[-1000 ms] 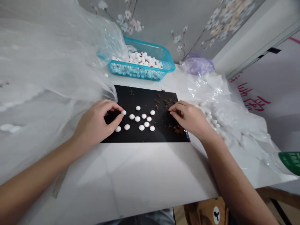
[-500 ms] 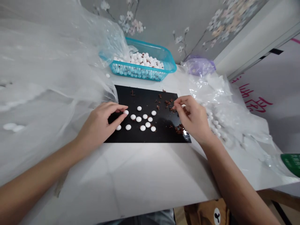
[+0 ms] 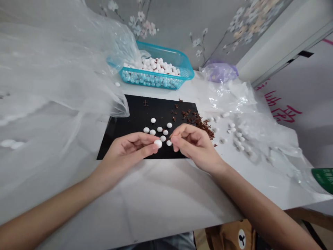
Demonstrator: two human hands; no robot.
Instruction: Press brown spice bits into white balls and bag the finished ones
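Note:
Between the thumb and fingertips of my left hand (image 3: 127, 150) is a small white ball (image 3: 158, 143), raised over the front of a black mat (image 3: 110, 137). Close by on the right, my right hand (image 3: 199, 146) is closed in a pinch, its tips a short gap from that ball. What the pinch holds, if anything, is too small to make out. Several loose white balls (image 3: 153, 120) lie on the mat behind the fingers. A heap of small reddish-brown pieces (image 3: 205, 127) sits at the mat's right edge, with a few more scattered on the mat.
A blue basket (image 3: 186, 74) of white balls with brown bits stands at the back. Clear plastic bags (image 3: 65, 69) spread over the left side. On the right are more white balls (image 3: 238, 134), clear plastic, a purple bag (image 3: 220, 72) and a green-labelled bottle (image 3: 322, 178).
My left hand has brought its white ball right and nearer to me. My right hand has left the brown pieces and moved left to meet it, uncovering the heap.

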